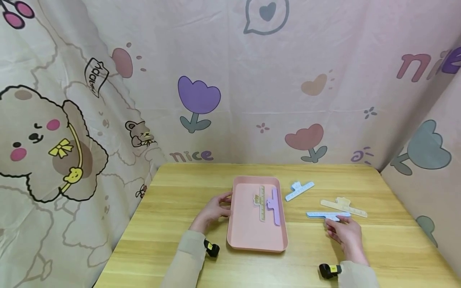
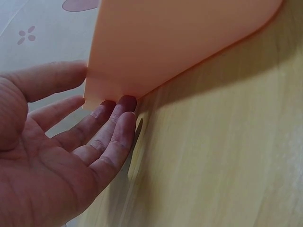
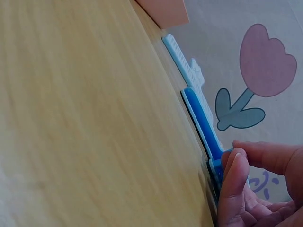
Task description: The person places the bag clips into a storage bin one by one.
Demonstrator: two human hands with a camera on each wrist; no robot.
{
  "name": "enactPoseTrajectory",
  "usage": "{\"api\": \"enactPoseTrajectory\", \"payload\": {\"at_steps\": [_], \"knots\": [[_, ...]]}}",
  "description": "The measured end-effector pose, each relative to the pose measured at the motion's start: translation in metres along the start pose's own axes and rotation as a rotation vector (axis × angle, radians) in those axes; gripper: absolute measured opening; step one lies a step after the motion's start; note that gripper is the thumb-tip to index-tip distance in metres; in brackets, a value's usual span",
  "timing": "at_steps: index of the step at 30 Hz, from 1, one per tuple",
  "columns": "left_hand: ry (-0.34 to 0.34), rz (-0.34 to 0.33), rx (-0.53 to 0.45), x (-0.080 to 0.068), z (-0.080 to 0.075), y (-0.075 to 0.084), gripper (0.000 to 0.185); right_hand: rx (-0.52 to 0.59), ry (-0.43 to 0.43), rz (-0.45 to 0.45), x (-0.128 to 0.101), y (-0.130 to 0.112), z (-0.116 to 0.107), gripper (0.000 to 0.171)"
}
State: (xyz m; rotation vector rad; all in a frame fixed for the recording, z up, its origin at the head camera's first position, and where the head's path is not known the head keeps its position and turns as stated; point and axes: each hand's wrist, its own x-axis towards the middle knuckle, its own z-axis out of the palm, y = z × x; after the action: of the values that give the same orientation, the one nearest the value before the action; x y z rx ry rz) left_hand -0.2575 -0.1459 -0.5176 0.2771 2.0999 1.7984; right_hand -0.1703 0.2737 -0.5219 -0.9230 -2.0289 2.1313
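Two hands, left hand (image 1: 215, 210) flat against pink tray (image 1: 248, 236), right hand (image 1: 346, 234) pinching half-hidden blue clip (image 1: 325, 215).

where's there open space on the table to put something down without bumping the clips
Bare wood lies along the far edge behind the pink tray, down the left side beyond the left hand, and in front between the sleeves. It is crowded right of the tray: light blue clip, cream clip, and blue clip at the right hand.
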Motion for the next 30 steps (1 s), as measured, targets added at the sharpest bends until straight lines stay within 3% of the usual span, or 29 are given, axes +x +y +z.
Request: {"api": "enactPoseTrajectory", "payload": {"at_steps": [21, 30], "knots": [[-0.003, 0.000, 0.007, -0.001, 0.001, 0.001, 0.077, -0.060, 0.006, 0.015, -0.004, -0.006, -0.004, 0.065], [-0.012, 0.021, -0.008, -0.002, 0.000, 0.002, 0.075, -0.131, -0.066, -0.041, -0.010, -0.016, -0.005, 0.067]]}}
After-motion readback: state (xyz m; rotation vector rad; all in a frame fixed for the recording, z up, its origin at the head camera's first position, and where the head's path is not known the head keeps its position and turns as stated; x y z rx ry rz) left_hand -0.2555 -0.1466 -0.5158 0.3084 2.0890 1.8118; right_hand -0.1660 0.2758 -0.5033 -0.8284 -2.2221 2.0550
